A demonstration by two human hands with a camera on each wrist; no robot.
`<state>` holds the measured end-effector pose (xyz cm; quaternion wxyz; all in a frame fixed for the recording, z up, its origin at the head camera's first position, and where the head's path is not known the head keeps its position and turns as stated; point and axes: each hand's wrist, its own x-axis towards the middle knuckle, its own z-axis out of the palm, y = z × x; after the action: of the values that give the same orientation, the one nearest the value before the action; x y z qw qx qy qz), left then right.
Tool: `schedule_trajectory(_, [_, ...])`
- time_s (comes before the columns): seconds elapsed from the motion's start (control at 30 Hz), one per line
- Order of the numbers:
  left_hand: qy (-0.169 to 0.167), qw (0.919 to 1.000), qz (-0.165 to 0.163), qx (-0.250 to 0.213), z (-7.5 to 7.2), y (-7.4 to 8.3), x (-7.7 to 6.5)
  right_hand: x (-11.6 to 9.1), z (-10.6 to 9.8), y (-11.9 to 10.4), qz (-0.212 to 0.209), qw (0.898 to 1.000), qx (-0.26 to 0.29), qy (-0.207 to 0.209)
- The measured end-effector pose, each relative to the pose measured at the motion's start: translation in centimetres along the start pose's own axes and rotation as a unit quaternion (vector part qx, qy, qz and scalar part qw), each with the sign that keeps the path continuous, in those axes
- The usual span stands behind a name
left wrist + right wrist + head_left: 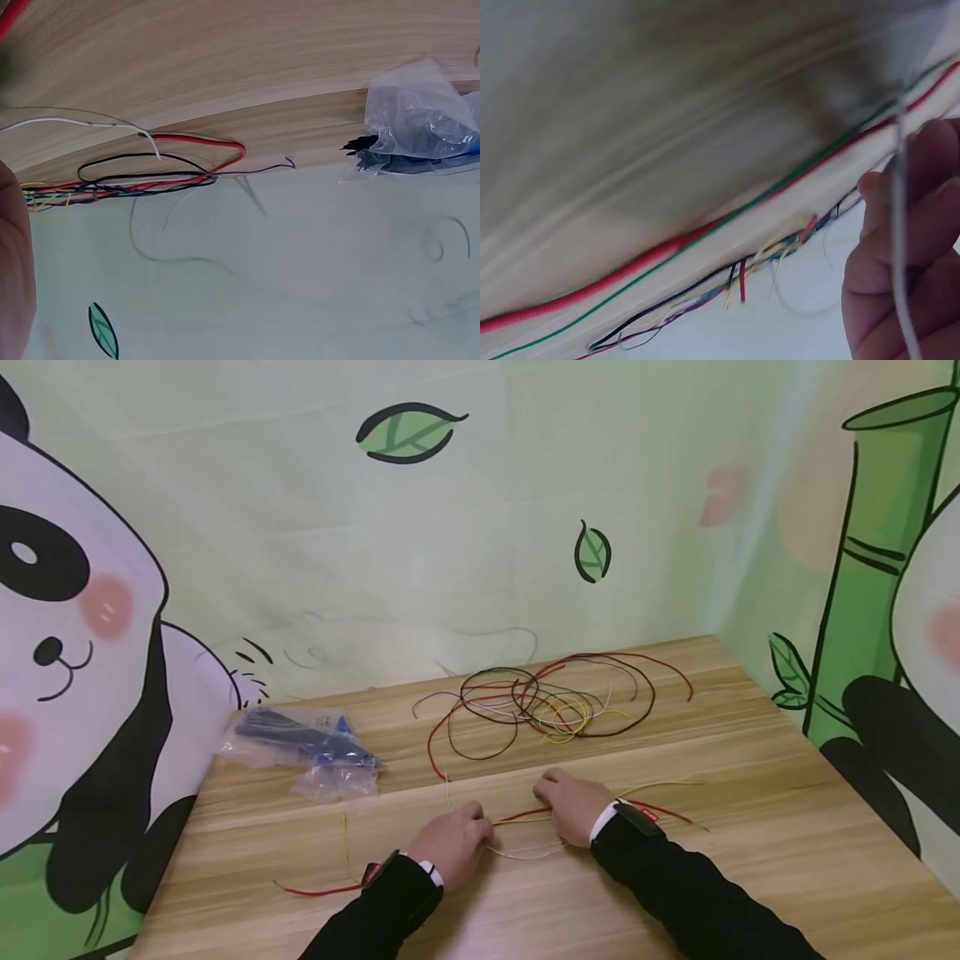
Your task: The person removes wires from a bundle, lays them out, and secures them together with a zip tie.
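Black sleeves (690, 893), nearest me | left hand (450, 846): fingers pinched on thin wires (522, 816) — red, yellow, white, running between both hands above the worktop (262, 843) | right hand (576, 808): fingers curled over the same strands, grip hidden from me | plastic bag (303, 747), farther left — wire tangle (555, 702) toward the back edge | printed backdrop (315, 527) behind

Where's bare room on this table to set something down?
Bare: the table right of the right sleeve and wire tangle; also a gap between the tangle and plastic bag. Crowded: the back middle, under the tangle, and the strip where stretched wires pass the left hand and right hand.
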<state>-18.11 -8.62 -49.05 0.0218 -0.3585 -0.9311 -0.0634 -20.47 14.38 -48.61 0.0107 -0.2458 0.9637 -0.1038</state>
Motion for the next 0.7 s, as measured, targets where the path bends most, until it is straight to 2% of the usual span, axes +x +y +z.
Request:
schedule_trajectory(0.07, [0.004,0.9999,-0.001,0.014,0.0,0.1,0.0,-0.3,-0.6,0.3,0.012,1.000,0.000,0.020])
schedule_trajectory(0.17, [0.009,0.9992,-0.001,0.038,0.0,0.1,0.0,-0.7,-1.9,0.8,0.027,0.997,0.006,0.071])
schedule_trajectory(0.3, [0.012,0.9982,-0.006,0.059,0.0,0.1,0.2,-0.9,-3.6,1.4,0.029,0.991,0.030,0.128])
schedule_trajectory(0.43, [0.017,0.9979,-0.015,0.061,0.1,0.1,0.2,-1.1,-4.4,2.2,0.037,0.989,0.050,0.130])
schedule_trajectory(0.7, [0.017,0.9984,-0.026,0.048,0.3,0.0,0.4,-1.8,-5.0,5.0,0.077,0.984,0.058,0.150])
